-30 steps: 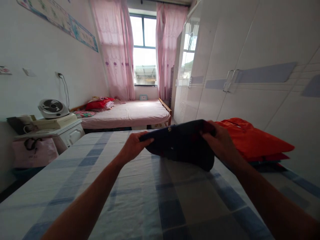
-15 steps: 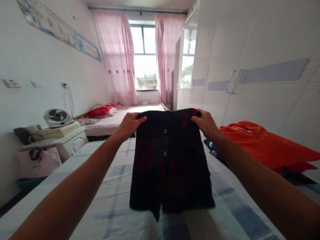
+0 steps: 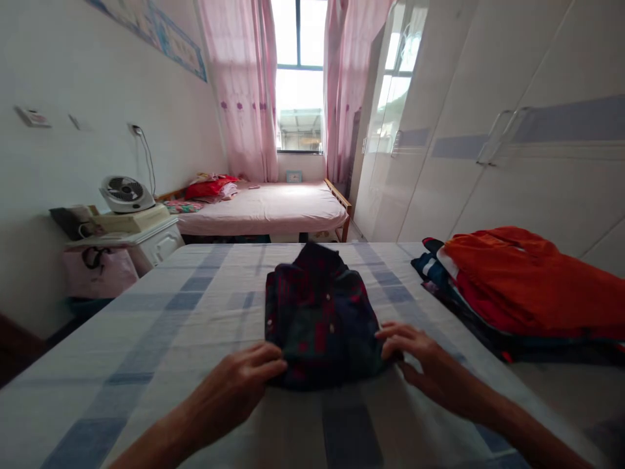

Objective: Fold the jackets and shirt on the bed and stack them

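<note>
A dark shirt (image 3: 322, 319) with a red pattern and small buttons lies folded on the bed, its collar pointing away from me. My left hand (image 3: 251, 374) pinches the near left corner of the shirt between thumb and fingers. At the near right corner, my right hand (image 3: 415, 352) has its fingers curled over the edge, with the thumb lower down. The underside of the fold is hidden.
The bed (image 3: 205, 339) has a white and blue striped sheet. On its right side lies a stack of folded clothes (image 3: 527, 280) with orange on top. A fan (image 3: 127, 194) stands on a cabinet at the left. A wardrobe (image 3: 488, 98) lines the right wall.
The shirt was hanging in the air from both hands and now lies on the bed, collar in view. Both hands have come down and nearer to me. The view has tilted downward.
</note>
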The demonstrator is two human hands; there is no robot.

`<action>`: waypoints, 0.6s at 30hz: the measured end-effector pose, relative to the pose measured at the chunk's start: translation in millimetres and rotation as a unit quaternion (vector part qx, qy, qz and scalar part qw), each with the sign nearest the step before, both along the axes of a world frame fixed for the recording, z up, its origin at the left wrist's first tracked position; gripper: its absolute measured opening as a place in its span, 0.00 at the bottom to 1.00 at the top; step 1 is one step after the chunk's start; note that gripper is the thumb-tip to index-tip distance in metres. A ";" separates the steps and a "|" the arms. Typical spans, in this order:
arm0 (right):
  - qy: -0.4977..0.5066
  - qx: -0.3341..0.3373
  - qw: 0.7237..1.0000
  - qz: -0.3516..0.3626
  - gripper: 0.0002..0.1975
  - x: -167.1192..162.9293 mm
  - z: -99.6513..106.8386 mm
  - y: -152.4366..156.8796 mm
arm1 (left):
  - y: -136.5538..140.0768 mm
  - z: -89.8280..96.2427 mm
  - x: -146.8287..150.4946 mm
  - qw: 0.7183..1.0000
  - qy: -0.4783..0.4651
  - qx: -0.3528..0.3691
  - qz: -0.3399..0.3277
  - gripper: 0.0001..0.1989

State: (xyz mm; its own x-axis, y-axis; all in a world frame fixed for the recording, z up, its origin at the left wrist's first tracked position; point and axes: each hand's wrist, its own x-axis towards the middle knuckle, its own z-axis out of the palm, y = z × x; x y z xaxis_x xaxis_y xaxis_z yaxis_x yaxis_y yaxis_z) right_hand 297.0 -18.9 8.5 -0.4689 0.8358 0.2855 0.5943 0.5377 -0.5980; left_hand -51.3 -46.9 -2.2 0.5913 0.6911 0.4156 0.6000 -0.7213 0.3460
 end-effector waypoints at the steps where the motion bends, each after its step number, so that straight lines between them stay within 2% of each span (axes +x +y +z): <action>1: -0.018 -0.034 0.999 0.011 0.16 3.5 -10.2 -9.1 | -8.8 -12.1 -5.4 0.999 0.008 -0.044 0.015 0.22; 2: -0.023 -0.060 0.998 0.007 0.17 7.4 -16.8 -13.8 | -13.5 -19.6 -10.1 0.996 -0.001 -0.081 0.047 0.22; 4: -0.001 -0.089 0.995 -0.047 0.17 14.8 -21.4 -9.9 | -10.3 -22.9 -16.7 0.978 -0.067 -0.136 0.141 0.18; 7: 0.046 -0.124 0.980 -0.150 0.16 18.9 -19.2 20.3 | 18.4 -15.0 -17.6 0.918 -0.210 -0.237 0.240 0.14; 9: 0.086 -0.156 0.968 -0.179 0.16 14.5 -19.6 46.6 | 43.2 -11.3 -12.4 0.866 -0.298 -0.307 0.259 0.17; 11: 0.137 -0.191 0.953 -0.194 0.18 5.8 -23.6 72.4 | 66.0 -11.5 -5.1 0.833 -0.351 -0.338 0.262 0.20; 14: 0.195 -0.215 0.925 -0.244 0.22 -9.2 -34.1 108.2 | 92.4 -15.2 4.2 0.820 -0.374 -0.337 0.271 0.20; 18: 0.220 -0.209 0.912 -0.276 0.25 -24.3 -46.4 150.7 | 119.0 -16.2 7.9 0.800 -0.398 -0.336 0.298 0.21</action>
